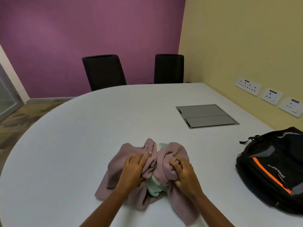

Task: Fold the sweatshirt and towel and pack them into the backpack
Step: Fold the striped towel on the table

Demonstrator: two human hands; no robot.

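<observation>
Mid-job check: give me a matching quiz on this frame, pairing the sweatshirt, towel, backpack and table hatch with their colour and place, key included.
1 sweatshirt
2 towel
3 backpack
4 hatch

A black with an orange stripe, at the right edge of the table
B mint green, peeking out of the bundle
C grey, set flush in the table
D mauve, gripped by the left hand and right hand

Pairs: 1-D, 2-B, 3-A, 4-C.
</observation>
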